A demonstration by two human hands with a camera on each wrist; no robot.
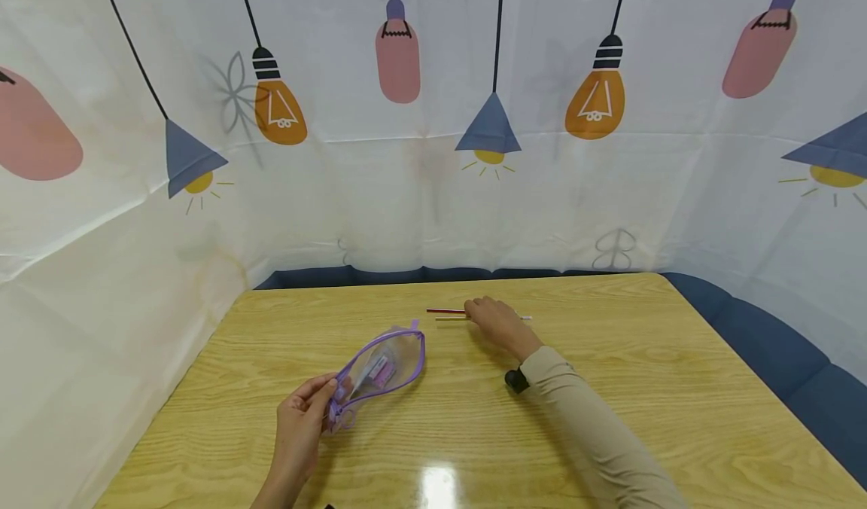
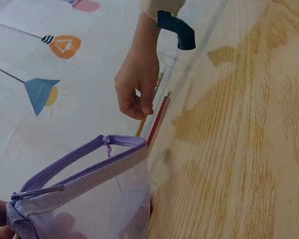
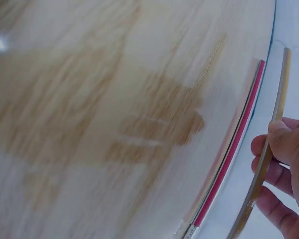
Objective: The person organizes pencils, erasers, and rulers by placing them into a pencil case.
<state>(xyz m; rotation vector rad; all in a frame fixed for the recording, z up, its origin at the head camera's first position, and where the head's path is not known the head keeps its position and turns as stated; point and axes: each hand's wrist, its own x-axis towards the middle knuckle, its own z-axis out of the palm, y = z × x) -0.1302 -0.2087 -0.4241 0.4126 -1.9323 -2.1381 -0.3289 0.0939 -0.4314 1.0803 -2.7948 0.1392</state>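
Note:
My left hand [image 1: 298, 419] grips one end of a see-through mesh pencil pouch [image 2: 94, 199] with purple edging. The pouch's zipper is undone, its mouth gaping toward the far right. Inside lies a small pink-and-white item [image 1: 382, 371], blurred by the mesh. Over the far part of the table, my right hand [image 1: 497, 324] pinches a yellowish pencil [image 3: 280, 94] between thumb and fingers, near its middle. A red pencil [image 3: 234, 154] lies on the tabletop right beside it, roughly parallel.
The wooden table [image 1: 609, 388] reaches to a white curtain [image 1: 420, 200] printed with lamps and bulbs. Dark blue padded seating [image 1: 765, 358] runs along the back and right edges. A black device [image 1: 517, 380] is strapped at the right wrist, below a beige sleeve [image 1: 596, 426].

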